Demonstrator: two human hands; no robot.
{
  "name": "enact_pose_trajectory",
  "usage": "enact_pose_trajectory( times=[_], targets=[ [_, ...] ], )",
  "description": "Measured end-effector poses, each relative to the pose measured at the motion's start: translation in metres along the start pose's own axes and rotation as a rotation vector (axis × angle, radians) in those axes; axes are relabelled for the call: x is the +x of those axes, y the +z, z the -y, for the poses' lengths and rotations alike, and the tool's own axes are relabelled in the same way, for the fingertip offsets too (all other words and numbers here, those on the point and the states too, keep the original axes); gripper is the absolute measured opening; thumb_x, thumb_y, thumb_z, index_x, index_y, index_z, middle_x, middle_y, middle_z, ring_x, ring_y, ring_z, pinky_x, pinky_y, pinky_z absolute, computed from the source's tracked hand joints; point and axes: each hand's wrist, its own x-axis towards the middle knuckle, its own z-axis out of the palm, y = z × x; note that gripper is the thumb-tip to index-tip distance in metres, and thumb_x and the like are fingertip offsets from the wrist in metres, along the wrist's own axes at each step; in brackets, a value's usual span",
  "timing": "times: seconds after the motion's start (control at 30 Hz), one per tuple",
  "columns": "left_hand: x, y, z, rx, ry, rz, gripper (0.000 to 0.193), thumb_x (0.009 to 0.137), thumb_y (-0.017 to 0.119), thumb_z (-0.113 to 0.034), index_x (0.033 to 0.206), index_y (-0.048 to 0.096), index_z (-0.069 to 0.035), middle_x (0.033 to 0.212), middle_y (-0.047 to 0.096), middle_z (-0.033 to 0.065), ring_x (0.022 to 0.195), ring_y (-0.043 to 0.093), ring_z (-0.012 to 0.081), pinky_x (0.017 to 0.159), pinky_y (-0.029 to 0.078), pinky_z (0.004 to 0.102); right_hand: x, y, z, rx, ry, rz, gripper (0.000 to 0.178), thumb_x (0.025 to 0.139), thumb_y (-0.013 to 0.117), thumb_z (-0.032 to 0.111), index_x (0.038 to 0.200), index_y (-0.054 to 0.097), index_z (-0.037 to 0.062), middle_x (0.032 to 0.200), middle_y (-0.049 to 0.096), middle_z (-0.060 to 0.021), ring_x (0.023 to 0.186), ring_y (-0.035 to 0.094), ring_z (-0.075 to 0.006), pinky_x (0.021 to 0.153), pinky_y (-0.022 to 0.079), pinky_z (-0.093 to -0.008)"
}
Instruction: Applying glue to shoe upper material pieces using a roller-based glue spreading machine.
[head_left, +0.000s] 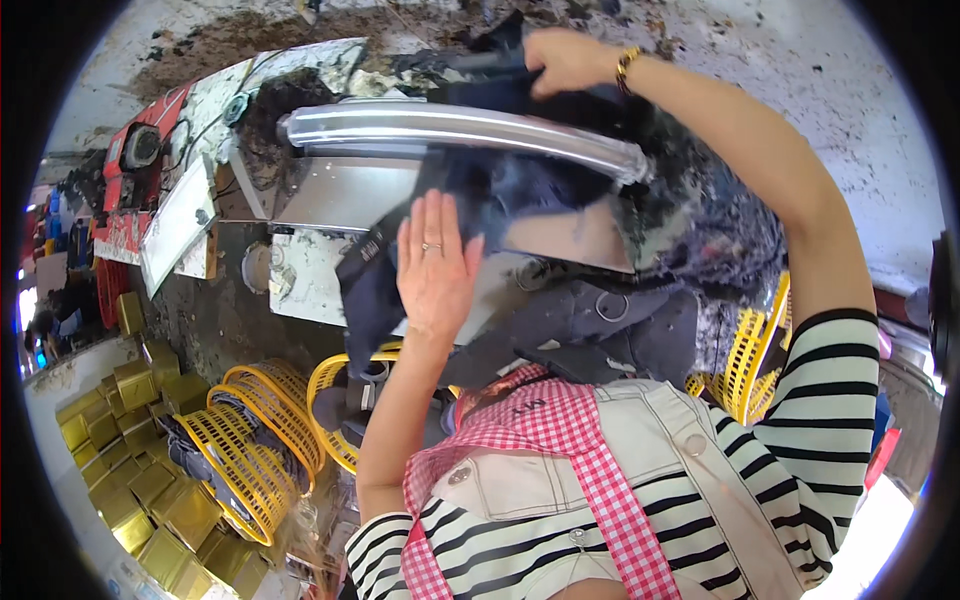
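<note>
Across the metal table (330, 195) I have the dark garment (500, 200) half spread under the roller bar (460, 125), left hand (435, 270) flat and open on it, right hand (560, 60) gripping its far edge, smoothing seemingly unfinished.

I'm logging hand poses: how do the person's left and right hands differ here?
The left hand lies flat, fingers spread, on the dark fabric in front of the metal roller; the right hand reaches beyond the roller, gripping the fabric. The left wears a ring, the right a wrist bracelet. Both touch the same fabric.
</note>
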Motion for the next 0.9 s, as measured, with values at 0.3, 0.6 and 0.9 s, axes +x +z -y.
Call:
enact_pose_trajectory(
  times=[0.3,0.6,0.9],
  targets=[
    [-0.076,0.043,-0.049,-0.739,-0.346,0.553,0.045,0.067,0.07,-0.032,0.096,0.058,0.001,0.093,0.061,0.0171,0.084,0.059,0.0315,0.073,0.047,0.0356,-0.023,-0.106,0.068,-0.371,0.084,-0.136,0.032,0.061,0.073,0.021,0.057,0.051,-0.0026,0.054,0.048,-0.0171,0.058,0.053,-0.0326,0.051,0.042,-0.0411],
    [-0.079,-0.049,-0.073,-0.427,0.605,0.499,0.026,0.063,0.065,-0.013,0.087,0.056,-0.005,0.085,0.05,0.0095,0.086,0.051,0.0285,0.075,0.042,0.0404,-0.06,-0.149,0.071,-0.403,0.161,-0.176,0.029,0.064,0.069,0.022,0.063,0.055,-0.0031,0.061,0.054,-0.0183,0.06,0.055,-0.0322,0.054,0.042,-0.0421],
    [-0.097,0.052,-0.061,-0.725,-0.077,1.238,0.077,0.067,0.061,-0.062,0.113,0.054,-0.001,0.113,0.053,0.0245,0.104,0.053,0.0342,0.089,0.041,0.038,-0.07,-0.205,0.061,0.073,-0.047,-0.181,0.033,0.065,0.066,0.026,0.081,0.063,-0.0039,0.076,0.061,-0.022,0.074,0.06,-0.0324,0.065,0.046,-0.0396]
  ],
)
